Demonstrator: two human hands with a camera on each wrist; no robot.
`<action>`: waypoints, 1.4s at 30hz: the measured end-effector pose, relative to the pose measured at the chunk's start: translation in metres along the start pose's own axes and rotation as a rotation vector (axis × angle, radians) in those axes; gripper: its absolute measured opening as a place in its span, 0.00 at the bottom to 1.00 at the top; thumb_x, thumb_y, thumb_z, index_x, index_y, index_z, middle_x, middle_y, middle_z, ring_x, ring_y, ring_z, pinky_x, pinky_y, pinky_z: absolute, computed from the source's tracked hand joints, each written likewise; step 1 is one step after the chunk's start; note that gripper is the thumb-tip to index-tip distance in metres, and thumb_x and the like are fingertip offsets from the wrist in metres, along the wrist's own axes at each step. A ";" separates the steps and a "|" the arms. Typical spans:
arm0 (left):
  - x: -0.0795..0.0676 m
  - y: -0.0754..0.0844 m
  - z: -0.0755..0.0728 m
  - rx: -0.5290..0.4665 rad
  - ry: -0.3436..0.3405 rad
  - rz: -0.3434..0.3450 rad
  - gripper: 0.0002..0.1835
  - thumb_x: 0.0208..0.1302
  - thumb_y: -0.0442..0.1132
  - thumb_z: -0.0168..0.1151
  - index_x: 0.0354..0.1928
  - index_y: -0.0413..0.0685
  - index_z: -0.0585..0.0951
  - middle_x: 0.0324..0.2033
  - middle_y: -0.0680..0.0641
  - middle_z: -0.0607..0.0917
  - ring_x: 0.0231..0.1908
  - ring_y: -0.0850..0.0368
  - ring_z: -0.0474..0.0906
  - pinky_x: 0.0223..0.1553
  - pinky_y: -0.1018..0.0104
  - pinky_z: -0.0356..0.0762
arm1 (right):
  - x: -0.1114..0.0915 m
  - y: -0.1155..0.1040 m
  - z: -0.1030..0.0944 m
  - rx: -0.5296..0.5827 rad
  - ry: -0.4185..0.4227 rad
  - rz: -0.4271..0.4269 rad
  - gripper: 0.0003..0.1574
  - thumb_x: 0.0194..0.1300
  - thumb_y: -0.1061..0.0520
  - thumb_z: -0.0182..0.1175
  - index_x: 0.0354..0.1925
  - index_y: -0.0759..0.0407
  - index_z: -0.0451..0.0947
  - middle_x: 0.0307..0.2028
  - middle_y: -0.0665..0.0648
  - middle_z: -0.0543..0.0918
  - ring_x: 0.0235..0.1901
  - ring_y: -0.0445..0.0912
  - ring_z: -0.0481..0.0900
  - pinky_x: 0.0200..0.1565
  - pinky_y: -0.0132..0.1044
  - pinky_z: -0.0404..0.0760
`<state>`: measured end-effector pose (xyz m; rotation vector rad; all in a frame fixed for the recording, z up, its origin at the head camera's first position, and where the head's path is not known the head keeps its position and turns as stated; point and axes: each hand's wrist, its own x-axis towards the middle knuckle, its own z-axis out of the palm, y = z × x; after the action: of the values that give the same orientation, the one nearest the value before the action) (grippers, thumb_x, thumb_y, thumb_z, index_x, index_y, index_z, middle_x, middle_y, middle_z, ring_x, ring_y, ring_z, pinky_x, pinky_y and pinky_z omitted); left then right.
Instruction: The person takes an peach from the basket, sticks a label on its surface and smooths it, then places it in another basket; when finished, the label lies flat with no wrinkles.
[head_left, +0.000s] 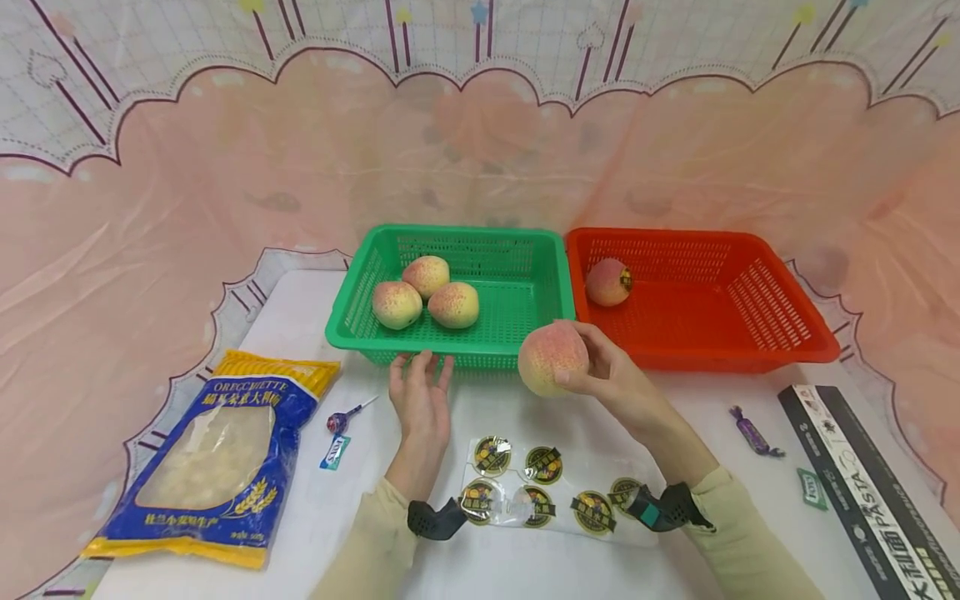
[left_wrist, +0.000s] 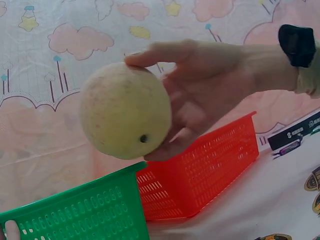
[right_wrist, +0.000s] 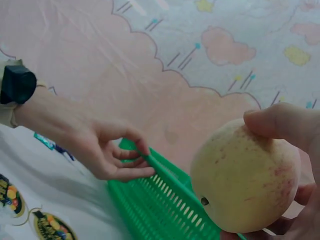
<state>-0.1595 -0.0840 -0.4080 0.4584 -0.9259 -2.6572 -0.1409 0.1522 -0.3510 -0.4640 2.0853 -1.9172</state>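
Observation:
My right hand grips a pink-and-yellow peach, thumb on one side and fingers behind, in front of the green basket's near right corner. Both wrist views show the same peach with a small dark hole at its end. My left hand has its fingertips right at the front rim of the green basket, palm up and fingers loosely bent. Three peaches sit in the left part of that basket. One peach with a dark-and-gold sticker lies in the red basket.
A clear sheet of round black-and-gold stickers lies before me. To the left are a blue pasta bag, a lollipop and a small candy. To the right are a purple-wrapped candy, a green candy and a black pasta box.

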 end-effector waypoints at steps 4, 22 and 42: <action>0.001 -0.001 0.001 -0.009 -0.010 0.006 0.11 0.57 0.30 0.53 0.39 0.48 0.65 0.33 0.49 0.71 0.39 0.56 0.70 0.51 0.59 0.73 | -0.010 0.012 -0.003 -0.018 -0.014 0.014 0.39 0.56 0.58 0.59 0.63 0.46 0.55 0.60 0.52 0.63 0.57 0.48 0.63 0.52 0.37 0.72; 0.011 -0.015 -0.046 1.216 -0.775 0.067 0.09 0.62 0.43 0.53 0.43 0.53 0.77 0.36 0.51 0.81 0.34 0.63 0.77 0.36 0.70 0.77 | -0.015 0.065 -0.008 -0.195 0.013 0.074 0.47 0.48 0.53 0.67 0.63 0.48 0.54 0.61 0.51 0.61 0.60 0.54 0.62 0.57 0.51 0.66; 0.013 -0.022 -0.059 1.548 -1.172 0.613 0.06 0.57 0.55 0.55 0.35 0.73 0.81 0.29 0.71 0.76 0.35 0.72 0.66 0.45 0.66 0.57 | -0.009 0.078 -0.005 -0.328 -0.002 0.074 0.45 0.52 0.46 0.62 0.63 0.44 0.51 0.63 0.53 0.56 0.62 0.57 0.59 0.58 0.50 0.67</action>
<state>-0.1522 -0.1043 -0.4689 -1.0849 -2.6686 -0.9646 -0.1393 0.1664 -0.4286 -0.4481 2.3892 -1.5377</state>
